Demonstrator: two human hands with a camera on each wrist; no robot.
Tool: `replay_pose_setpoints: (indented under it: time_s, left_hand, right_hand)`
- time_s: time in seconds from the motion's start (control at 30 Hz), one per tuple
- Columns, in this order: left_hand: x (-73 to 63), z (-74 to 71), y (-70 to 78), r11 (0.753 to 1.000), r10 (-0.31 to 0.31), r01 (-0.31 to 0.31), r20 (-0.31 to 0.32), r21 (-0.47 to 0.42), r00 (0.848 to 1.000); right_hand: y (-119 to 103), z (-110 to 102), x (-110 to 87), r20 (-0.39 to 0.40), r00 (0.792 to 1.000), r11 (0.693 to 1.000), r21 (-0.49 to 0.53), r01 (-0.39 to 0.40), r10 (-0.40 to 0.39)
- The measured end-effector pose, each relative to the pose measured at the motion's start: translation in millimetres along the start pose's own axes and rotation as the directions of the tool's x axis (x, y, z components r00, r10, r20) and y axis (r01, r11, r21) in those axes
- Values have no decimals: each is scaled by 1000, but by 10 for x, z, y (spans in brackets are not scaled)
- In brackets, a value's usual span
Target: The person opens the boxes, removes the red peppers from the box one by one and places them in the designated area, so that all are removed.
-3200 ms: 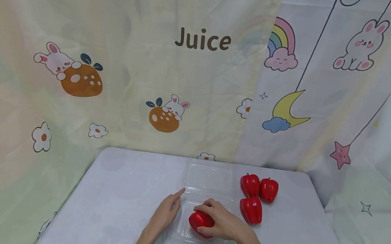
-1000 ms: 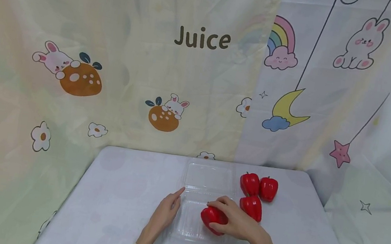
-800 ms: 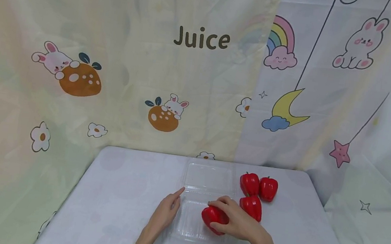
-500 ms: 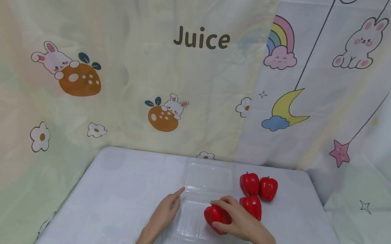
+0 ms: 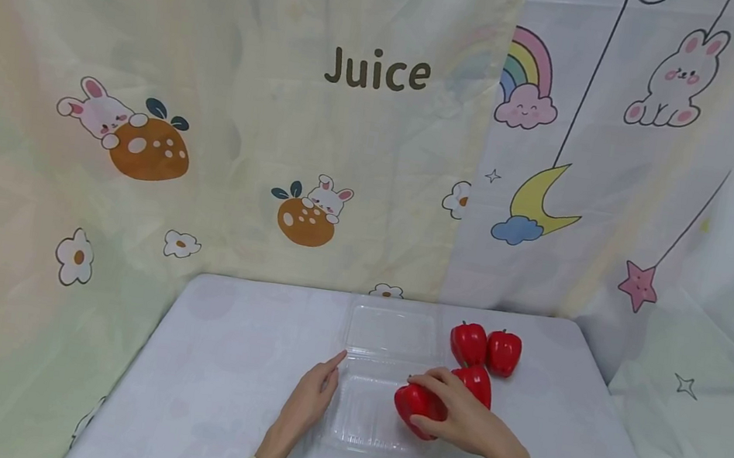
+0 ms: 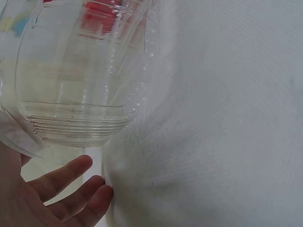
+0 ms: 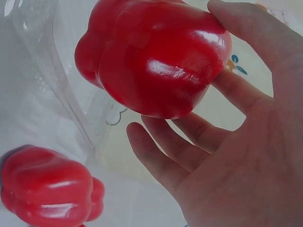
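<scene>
My right hand (image 5: pixel 473 425) grips a red bell pepper (image 5: pixel 414 405) over the right side of a clear plastic clamshell box (image 5: pixel 361 408). In the right wrist view, thumb and fingers curve about that bell pepper (image 7: pixel 151 61). My left hand (image 5: pixel 307 404) lies along the box's left side, its index finger reaching toward the hinge corner. The left wrist view has its loosely bent fingers (image 6: pixel 66 177) beside the clear wall (image 6: pixel 71 113); the thumb is mostly hidden. Just behind the right hand lies another red bell pepper (image 5: pixel 475 383), partly covered by it.
Two more red bell peppers (image 5: pixel 467 343) (image 5: pixel 503 353) stand at the table's back right. The box's lid (image 5: pixel 395 332) lies folded back toward the rear edge of the white-covered table (image 5: pixel 235 367). Printed curtains (image 5: pixel 253 88) hang behind and at the sides.
My right hand has carried the bell pepper rightward, from the middle of the box to its right side. The left hand and the box have stayed in place.
</scene>
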State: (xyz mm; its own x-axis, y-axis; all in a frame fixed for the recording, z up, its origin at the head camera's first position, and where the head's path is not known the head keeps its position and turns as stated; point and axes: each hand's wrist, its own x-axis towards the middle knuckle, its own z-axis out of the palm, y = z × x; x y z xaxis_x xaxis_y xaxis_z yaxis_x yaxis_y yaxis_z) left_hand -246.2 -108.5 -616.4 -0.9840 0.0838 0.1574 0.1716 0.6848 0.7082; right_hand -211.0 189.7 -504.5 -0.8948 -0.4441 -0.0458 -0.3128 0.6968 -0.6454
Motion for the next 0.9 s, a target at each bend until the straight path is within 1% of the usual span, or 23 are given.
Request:
replay_pose_setpoints:
  time_s: [0.2,0.4,0.6,0.9]
  left_hand:
    - [-2,0,-4,1000,2,-2,-1,-5,1000]
    - [1,12,-9,1000,-2,2,-3,-8,1000]
    - [5,13,-10,1000,-3,3,-4,-18,1000]
    - [1,9,-13,1000,2,-2,-6,-9,1000]
  right_hand:
    - [51,-32,-35,-17,1000,1000,4,-24,24]
    - [57,-73,-74,-24,999,999,22,-44,45]
    - [78,-111,-121,-42,998,998,37,-52,54]
    - [177,-180,-195,-62,996,998,41,-56,58]
